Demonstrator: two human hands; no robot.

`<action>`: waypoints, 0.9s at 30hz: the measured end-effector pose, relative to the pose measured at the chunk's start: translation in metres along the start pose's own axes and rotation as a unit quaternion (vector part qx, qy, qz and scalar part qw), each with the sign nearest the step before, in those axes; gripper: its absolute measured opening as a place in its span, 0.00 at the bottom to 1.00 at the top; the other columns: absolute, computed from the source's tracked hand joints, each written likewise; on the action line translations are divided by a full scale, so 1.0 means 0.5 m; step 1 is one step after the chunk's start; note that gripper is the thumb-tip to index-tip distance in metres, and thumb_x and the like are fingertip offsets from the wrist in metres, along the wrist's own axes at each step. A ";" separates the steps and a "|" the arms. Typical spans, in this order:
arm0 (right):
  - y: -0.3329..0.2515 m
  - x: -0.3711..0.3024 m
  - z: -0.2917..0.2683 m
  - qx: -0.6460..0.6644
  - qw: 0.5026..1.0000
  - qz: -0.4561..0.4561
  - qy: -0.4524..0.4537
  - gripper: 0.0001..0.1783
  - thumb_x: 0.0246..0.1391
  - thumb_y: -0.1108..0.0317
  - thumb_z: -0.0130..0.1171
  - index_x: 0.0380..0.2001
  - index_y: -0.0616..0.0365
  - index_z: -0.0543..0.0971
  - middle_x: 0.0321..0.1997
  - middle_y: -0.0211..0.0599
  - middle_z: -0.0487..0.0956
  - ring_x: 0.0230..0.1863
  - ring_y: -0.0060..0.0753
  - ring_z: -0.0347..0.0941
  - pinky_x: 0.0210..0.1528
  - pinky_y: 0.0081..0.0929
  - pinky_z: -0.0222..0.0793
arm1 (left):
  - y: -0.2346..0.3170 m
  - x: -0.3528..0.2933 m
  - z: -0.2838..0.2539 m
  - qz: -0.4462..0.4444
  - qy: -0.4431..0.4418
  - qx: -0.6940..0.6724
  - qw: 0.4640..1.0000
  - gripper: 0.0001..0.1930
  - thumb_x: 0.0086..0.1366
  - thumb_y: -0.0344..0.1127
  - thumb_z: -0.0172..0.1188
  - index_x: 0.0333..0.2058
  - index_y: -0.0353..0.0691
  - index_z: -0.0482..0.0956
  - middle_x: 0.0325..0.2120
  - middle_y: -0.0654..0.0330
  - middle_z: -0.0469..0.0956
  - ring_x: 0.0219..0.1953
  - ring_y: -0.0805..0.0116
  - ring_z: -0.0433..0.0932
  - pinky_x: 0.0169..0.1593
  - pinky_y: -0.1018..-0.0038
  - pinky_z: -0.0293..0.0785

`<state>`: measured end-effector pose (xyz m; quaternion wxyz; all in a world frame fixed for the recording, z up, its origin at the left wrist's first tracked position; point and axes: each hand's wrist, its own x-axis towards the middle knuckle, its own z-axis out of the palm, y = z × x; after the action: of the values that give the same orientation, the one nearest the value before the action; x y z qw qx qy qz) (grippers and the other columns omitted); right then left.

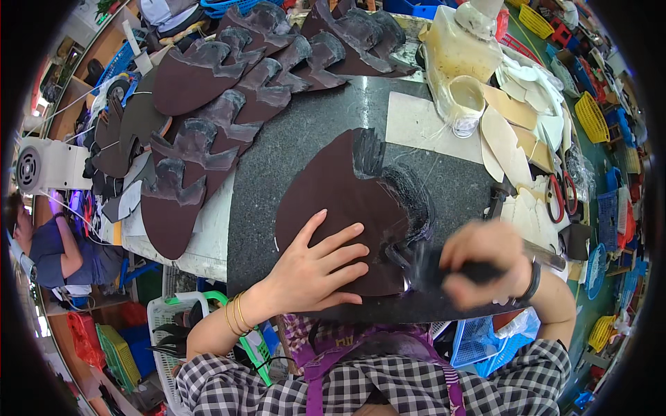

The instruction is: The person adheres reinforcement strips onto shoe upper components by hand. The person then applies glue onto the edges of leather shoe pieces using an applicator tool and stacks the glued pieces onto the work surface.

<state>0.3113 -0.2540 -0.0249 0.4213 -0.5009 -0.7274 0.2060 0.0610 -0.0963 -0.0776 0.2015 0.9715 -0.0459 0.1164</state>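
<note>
A dark brown leather piece [326, 187] with a curved cut-out lies on the dark slab [260, 208] in front of me. Wet-looking, whitish-grey smears run along its right edge and top tab. My left hand [322, 267] presses flat on the piece, fingers spread. At the lower right edge, my right hand [482, 263] is closed round the dark handle of a brush [431, 269]. Motion blurs both this hand and the brush, whose head is over the smeared edge. Similar brown pieces [198, 80] with smeared edges overlap at the far left.
A cloudy plastic container [461, 45] with a round cup-like opening [466, 97] stands at the back right. Red-handled scissors [560, 194], pale cut pieces [501, 142] and a hammer [498, 197] lie on the right. A white basket [163, 333] is below left; another person [52, 249] sits far left.
</note>
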 end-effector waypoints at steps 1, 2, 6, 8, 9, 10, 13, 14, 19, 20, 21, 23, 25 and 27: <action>0.013 0.017 -0.014 0.017 0.996 0.038 0.076 0.10 0.39 0.72 0.68 0.25 0.59 0.75 0.28 0.36 0.78 0.28 0.32 0.76 0.33 0.23 0.73 | 0.002 -0.003 -0.002 -0.004 0.003 0.006 1.000 0.23 0.52 0.56 0.65 0.40 0.47 0.78 0.49 0.64 0.74 0.61 0.60 0.67 0.64 0.41 0.51; 0.023 0.031 -0.006 0.058 0.973 0.107 0.194 0.10 0.39 0.75 0.66 0.26 0.61 0.75 0.28 0.38 0.78 0.31 0.32 0.77 0.36 0.25 0.73 | 0.002 0.002 0.000 0.003 0.007 0.005 1.000 0.23 0.52 0.56 0.65 0.40 0.47 0.78 0.49 0.64 0.74 0.61 0.60 0.67 0.64 0.41 0.51; 0.050 0.053 0.026 0.004 0.998 0.045 0.035 0.11 0.40 0.74 0.66 0.26 0.59 0.74 0.30 0.36 0.79 0.30 0.36 0.78 0.33 0.26 0.74 | 0.003 -0.003 0.004 -0.002 0.014 -0.009 1.000 0.23 0.52 0.55 0.65 0.40 0.46 0.78 0.48 0.63 0.74 0.59 0.64 0.68 0.63 0.41 0.54; 0.044 0.072 0.031 0.035 0.997 0.044 -0.044 0.12 0.39 0.73 0.66 0.28 0.58 0.74 0.30 0.36 0.79 0.29 0.37 0.78 0.33 0.27 0.75 | 0.003 -0.006 0.002 -0.003 0.004 -0.015 1.000 0.23 0.53 0.56 0.64 0.41 0.48 0.78 0.50 0.64 0.74 0.59 0.64 0.70 0.63 0.40 0.52; 0.061 0.100 0.027 0.060 0.997 0.035 -0.045 0.12 0.40 0.74 0.65 0.30 0.57 0.74 0.30 0.36 0.78 0.31 0.38 0.79 0.34 0.27 0.75 | 0.005 -0.008 0.004 -0.003 0.005 -0.011 1.000 0.22 0.53 0.57 0.64 0.41 0.48 0.78 0.50 0.65 0.74 0.58 0.64 0.70 0.63 0.40 0.52; 0.090 0.130 0.030 0.058 0.998 0.000 -0.023 0.10 0.42 0.75 0.62 0.31 0.59 0.74 0.31 0.38 0.78 0.33 0.39 0.78 0.37 0.28 0.75 | 0.002 -0.009 0.007 -0.007 0.006 -0.006 1.000 0.22 0.53 0.57 0.64 0.41 0.48 0.78 0.50 0.65 0.74 0.58 0.64 0.70 0.63 0.40 0.52; 0.152 0.192 0.035 0.061 0.998 0.029 0.014 0.07 0.44 0.77 0.57 0.31 0.62 0.74 0.35 0.40 0.79 0.38 0.34 0.77 0.44 0.27 0.72 | 0.005 -0.008 0.005 -0.001 0.007 -0.025 1.000 0.22 0.54 0.56 0.64 0.40 0.49 0.79 0.50 0.66 0.74 0.59 0.65 0.70 0.63 0.41 0.54; 0.167 0.210 0.033 0.077 0.995 0.064 0.012 0.07 0.44 0.79 0.55 0.30 0.63 0.72 0.37 0.40 0.79 0.42 0.31 0.75 0.48 0.27 0.69 | 0.004 -0.008 0.006 -0.002 0.008 -0.024 1.000 0.22 0.54 0.56 0.64 0.40 0.49 0.79 0.50 0.66 0.74 0.59 0.65 0.70 0.63 0.41 0.54; 0.219 0.268 -0.008 0.014 0.991 0.096 0.093 0.05 0.48 0.75 0.55 0.30 0.64 0.77 0.28 0.34 0.80 0.31 0.19 0.75 0.35 0.21 0.71 | -0.001 -0.008 0.013 -0.004 0.025 -0.030 0.999 0.22 0.53 0.57 0.64 0.40 0.49 0.79 0.50 0.67 0.74 0.59 0.65 0.70 0.62 0.41 0.55; 0.209 0.275 -0.012 0.046 0.986 0.091 0.130 0.05 0.49 0.75 0.55 0.30 0.65 0.77 0.28 0.34 0.79 0.29 0.16 0.74 0.33 0.19 0.70 | -0.002 -0.007 0.013 -0.005 0.024 -0.033 0.999 0.22 0.53 0.57 0.64 0.40 0.49 0.79 0.50 0.67 0.74 0.59 0.65 0.70 0.62 0.41 0.55; 0.183 0.274 -0.014 0.075 0.985 0.072 0.136 0.05 0.49 0.74 0.56 0.29 0.65 0.76 0.28 0.33 0.79 0.28 0.16 0.73 0.31 0.20 0.70 | -0.004 -0.008 0.011 -0.005 0.023 -0.038 0.999 0.22 0.53 0.57 0.64 0.40 0.49 0.79 0.50 0.67 0.74 0.59 0.65 0.70 0.62 0.41 0.55; 0.152 0.272 0.008 0.093 0.985 0.066 0.131 0.06 0.49 0.73 0.57 0.29 0.65 0.76 0.25 0.33 0.79 0.25 0.16 0.72 0.28 0.22 0.70 | -0.001 -0.010 0.009 -0.009 0.015 -0.017 1.000 0.22 0.53 0.57 0.65 0.41 0.50 0.78 0.51 0.67 0.74 0.59 0.65 0.70 0.62 0.41 0.54; 0.148 0.277 0.026 -0.010 0.987 0.138 0.087 0.07 0.48 0.71 0.60 0.28 0.64 0.76 0.19 0.37 0.77 0.20 0.24 0.74 0.25 0.25 0.69 | -0.001 -0.008 0.011 -0.015 0.011 -0.018 1.000 0.23 0.52 0.57 0.65 0.41 0.51 0.78 0.51 0.67 0.74 0.60 0.65 0.69 0.63 0.41 0.53; 0.133 0.240 0.041 -0.036 0.991 0.114 0.057 0.06 0.44 0.73 0.60 0.25 0.62 0.74 0.17 0.40 0.75 0.20 0.35 0.76 0.24 0.26 0.70 | -0.002 -0.009 0.009 -0.012 0.009 -0.022 1.000 0.23 0.52 0.57 0.65 0.41 0.51 0.78 0.51 0.67 0.73 0.60 0.65 0.68 0.63 0.41 0.53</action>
<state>0.3143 -0.1156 -0.0357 0.4174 -0.6066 -0.6472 0.1973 0.0576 -0.0970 -0.0832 0.2245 0.9662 -0.0354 0.1220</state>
